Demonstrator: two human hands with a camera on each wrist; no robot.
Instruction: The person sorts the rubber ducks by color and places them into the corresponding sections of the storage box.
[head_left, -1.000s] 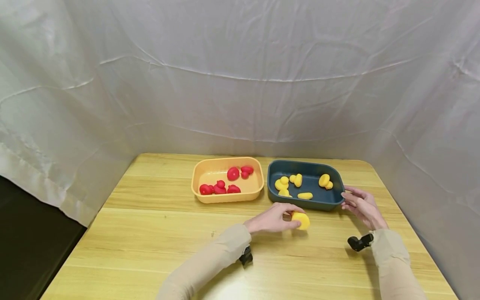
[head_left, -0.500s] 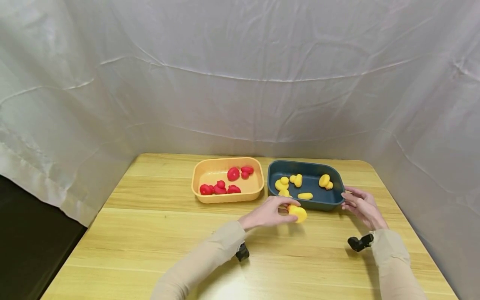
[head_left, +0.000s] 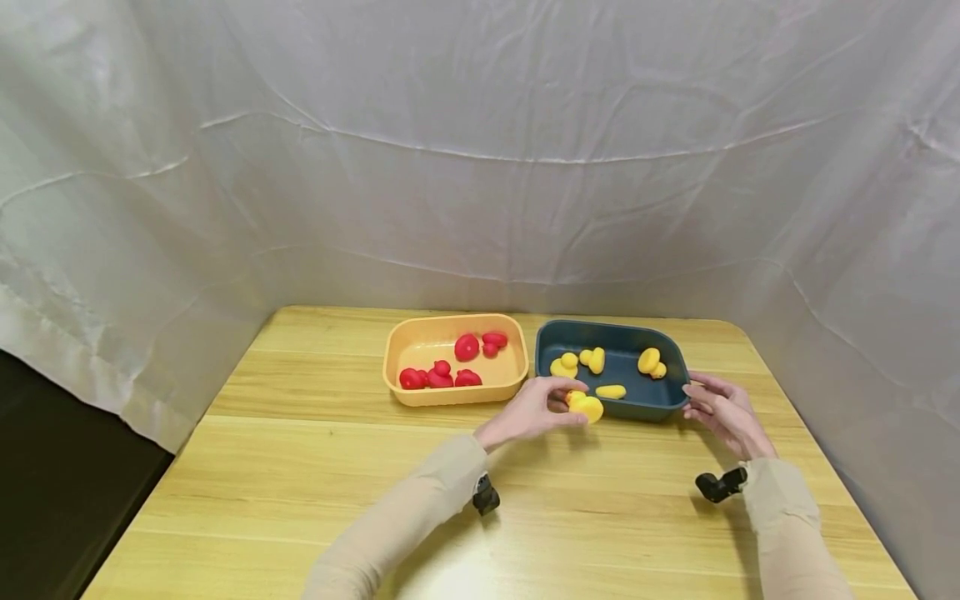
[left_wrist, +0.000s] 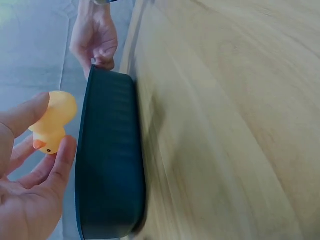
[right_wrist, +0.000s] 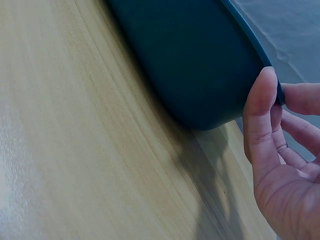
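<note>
My left hand [head_left: 530,412] pinches a yellow rubber duck [head_left: 587,407] between thumb and fingers, close to the near wall of the dark blue bin [head_left: 637,408]. In the left wrist view the duck [left_wrist: 56,112] shows its orange beak and one eye, and it is level with the bin's rim. My right hand [head_left: 727,415] grips the right end of that bin; in the right wrist view the thumb [right_wrist: 262,95] lies on the outer wall and a finger reaches over the rim. Several yellow ducks [head_left: 596,361] lie inside the bin, some partly hidden behind my left hand.
Left of the blue bin stands a light orange bin [head_left: 517,379] with several red ducks [head_left: 467,347] in it. Both bins are at the far side of the wooden table [head_left: 262,467]. Grey sheeting [head_left: 480,167] hangs behind and beside the table.
My left hand has moved up and slightly left with the duck, from in front of the blue bin to its near rim. The right hand and both bins have stayed in place.
</note>
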